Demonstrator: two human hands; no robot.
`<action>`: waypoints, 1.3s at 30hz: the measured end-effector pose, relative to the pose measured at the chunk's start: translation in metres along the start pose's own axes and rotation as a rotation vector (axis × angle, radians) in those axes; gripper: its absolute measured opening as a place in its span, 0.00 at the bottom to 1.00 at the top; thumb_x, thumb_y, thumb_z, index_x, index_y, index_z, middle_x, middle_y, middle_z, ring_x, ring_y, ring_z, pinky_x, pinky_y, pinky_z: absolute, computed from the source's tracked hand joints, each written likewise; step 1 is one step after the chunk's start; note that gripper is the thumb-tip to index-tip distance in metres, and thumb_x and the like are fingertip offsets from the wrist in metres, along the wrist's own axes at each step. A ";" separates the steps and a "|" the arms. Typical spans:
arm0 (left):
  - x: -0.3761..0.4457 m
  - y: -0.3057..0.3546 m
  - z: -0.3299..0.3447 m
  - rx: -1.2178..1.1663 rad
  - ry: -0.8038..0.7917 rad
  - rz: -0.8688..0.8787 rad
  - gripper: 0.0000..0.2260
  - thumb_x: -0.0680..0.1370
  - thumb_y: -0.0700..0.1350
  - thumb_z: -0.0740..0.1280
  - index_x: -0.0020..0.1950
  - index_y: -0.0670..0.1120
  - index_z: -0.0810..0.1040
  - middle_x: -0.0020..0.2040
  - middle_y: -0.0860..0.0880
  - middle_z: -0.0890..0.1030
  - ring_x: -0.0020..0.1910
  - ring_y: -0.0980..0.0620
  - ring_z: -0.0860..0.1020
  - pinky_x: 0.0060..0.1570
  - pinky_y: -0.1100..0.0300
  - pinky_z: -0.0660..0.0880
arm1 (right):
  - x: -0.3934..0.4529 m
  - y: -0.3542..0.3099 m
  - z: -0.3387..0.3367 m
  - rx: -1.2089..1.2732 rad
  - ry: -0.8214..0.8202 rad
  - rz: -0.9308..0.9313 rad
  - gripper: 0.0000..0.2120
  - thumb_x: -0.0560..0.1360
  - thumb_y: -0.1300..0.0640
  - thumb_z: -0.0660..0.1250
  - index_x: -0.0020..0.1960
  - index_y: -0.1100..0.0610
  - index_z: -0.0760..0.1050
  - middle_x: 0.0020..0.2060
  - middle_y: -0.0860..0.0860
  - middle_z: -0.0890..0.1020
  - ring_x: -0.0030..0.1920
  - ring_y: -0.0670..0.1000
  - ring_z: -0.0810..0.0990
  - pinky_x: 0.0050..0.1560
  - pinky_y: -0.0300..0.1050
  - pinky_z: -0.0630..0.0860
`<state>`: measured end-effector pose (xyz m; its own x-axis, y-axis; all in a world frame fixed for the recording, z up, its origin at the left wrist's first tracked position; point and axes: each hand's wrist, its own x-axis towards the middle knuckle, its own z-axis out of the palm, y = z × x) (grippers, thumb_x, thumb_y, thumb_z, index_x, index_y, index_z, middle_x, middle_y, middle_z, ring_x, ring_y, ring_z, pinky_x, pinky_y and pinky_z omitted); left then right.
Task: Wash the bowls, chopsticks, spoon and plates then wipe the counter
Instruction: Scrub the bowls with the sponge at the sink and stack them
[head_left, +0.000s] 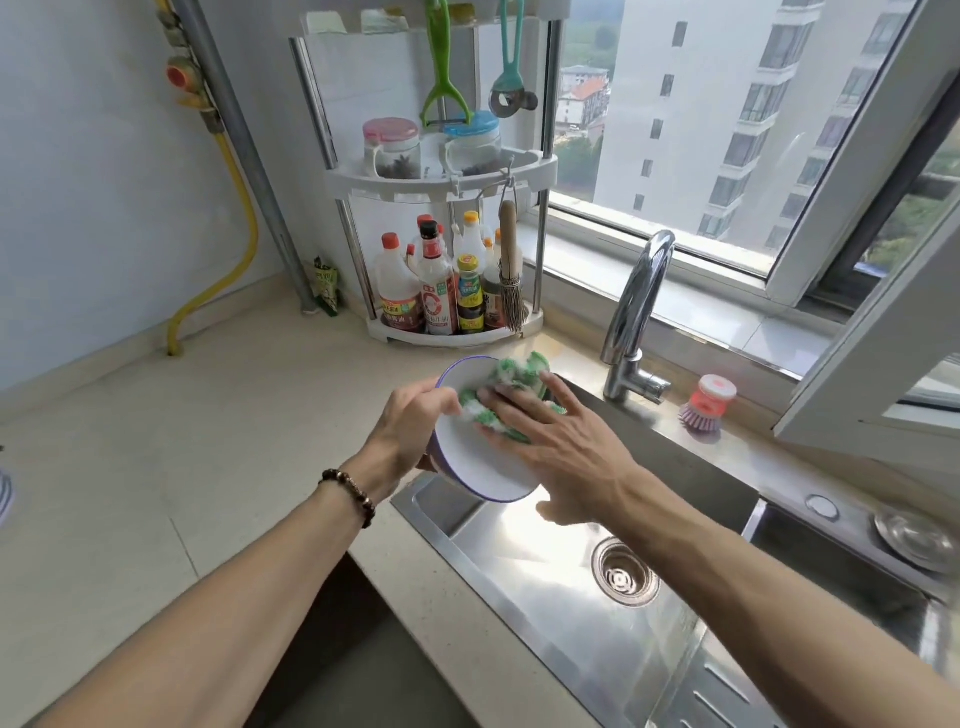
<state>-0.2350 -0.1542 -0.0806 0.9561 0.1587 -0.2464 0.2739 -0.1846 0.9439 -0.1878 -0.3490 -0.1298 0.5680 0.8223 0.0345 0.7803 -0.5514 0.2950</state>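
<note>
A white bowl (470, 460) with a purple rim is held tilted above the left end of the steel sink (550, 613). My left hand (408, 428) grips its left rim, thumb inside and fingers behind. My right hand (550, 444) presses a green and white scrubbing cloth (511, 387) against the inside of the bowl with straight fingers. The cloth bunches up over the bowl's upper rim. No other dishes, chopsticks or spoon are in sight.
A chrome faucet (636, 317) stands behind the sink, with a pink dish brush (709, 402) to its right. A corner rack (447, 208) holds sauce bottles and jars on the beige counter (182, 467). A drain (623, 577) sits in the basin. A window is open at right.
</note>
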 end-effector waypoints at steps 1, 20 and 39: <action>0.001 -0.001 0.001 0.013 -0.009 0.003 0.22 0.65 0.51 0.62 0.53 0.39 0.78 0.44 0.41 0.78 0.38 0.45 0.79 0.25 0.62 0.74 | 0.000 -0.001 0.000 0.010 -0.015 0.011 0.55 0.67 0.43 0.74 0.83 0.48 0.44 0.78 0.51 0.34 0.77 0.50 0.30 0.70 0.56 0.18; 0.020 -0.006 0.033 -0.082 -0.017 -0.062 0.14 0.76 0.51 0.67 0.58 0.46 0.79 0.55 0.45 0.81 0.50 0.45 0.81 0.40 0.62 0.77 | -0.016 -0.021 0.033 0.075 0.470 0.111 0.16 0.70 0.65 0.65 0.56 0.58 0.82 0.40 0.54 0.81 0.43 0.56 0.78 0.54 0.53 0.80; 0.018 -0.017 0.028 0.452 -0.426 0.075 0.10 0.74 0.45 0.77 0.51 0.41 0.83 0.45 0.47 0.83 0.42 0.51 0.82 0.36 0.65 0.76 | -0.043 -0.014 0.018 1.032 0.643 0.704 0.36 0.73 0.61 0.73 0.78 0.52 0.65 0.57 0.44 0.81 0.47 0.49 0.83 0.48 0.47 0.82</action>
<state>-0.2197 -0.1759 -0.1069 0.9064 -0.2543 -0.3373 0.1326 -0.5869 0.7987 -0.2186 -0.3786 -0.1526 0.9165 0.0990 0.3876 0.3836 -0.4921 -0.7815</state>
